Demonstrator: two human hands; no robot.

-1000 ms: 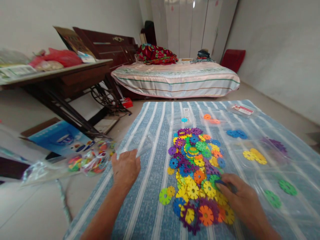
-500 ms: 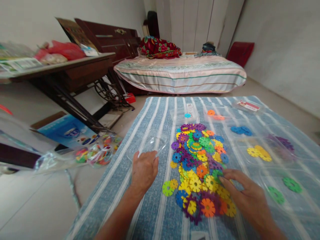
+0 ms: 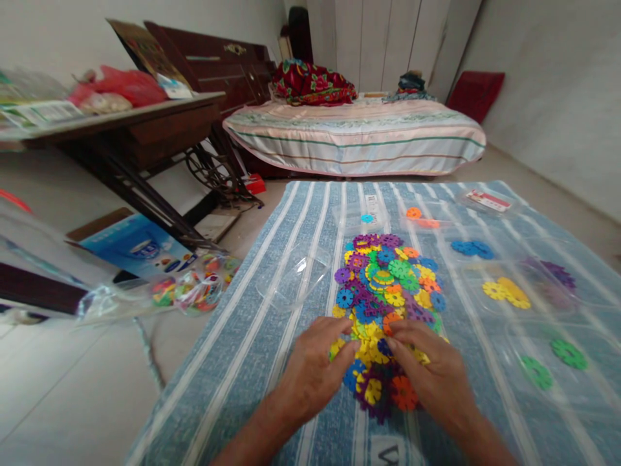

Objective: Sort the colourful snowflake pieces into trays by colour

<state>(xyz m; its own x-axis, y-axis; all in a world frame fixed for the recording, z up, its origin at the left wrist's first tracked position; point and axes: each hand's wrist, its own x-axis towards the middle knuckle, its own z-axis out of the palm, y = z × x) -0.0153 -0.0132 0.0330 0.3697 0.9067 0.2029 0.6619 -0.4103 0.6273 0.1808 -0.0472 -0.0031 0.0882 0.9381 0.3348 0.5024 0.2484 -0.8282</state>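
Note:
A heap of colourful notched plastic discs [image 3: 373, 310] lies on the striped cloth in front of me. My left hand [image 3: 317, 359] is at the heap's left edge, thumb and forefinger apart, with yellow discs showing in the gap. Over the heap's lower part, my right hand [image 3: 431, 362] pinches a dark blue notched disc [image 3: 385, 347] at its fingertips. An orange disc [image 3: 403, 392] and purple pieces lie just below. To the left, a clear plastic tray [image 3: 294, 278] stands apart from both hands.
Clear trays hold sorted discs: light blue [image 3: 367, 219], orange [image 3: 414, 213], blue [image 3: 471, 249], yellow [image 3: 507, 293], purple [image 3: 557, 275] and green [image 3: 567, 354]. A labelled clear box [image 3: 490, 200] sits far right. A bag of colourful pieces [image 3: 194, 288] is beside the table.
My left hand has left the clear tray and moved right and nearer to the heap. My right hand has shifted left from a green disc and now has a dark blue disc.

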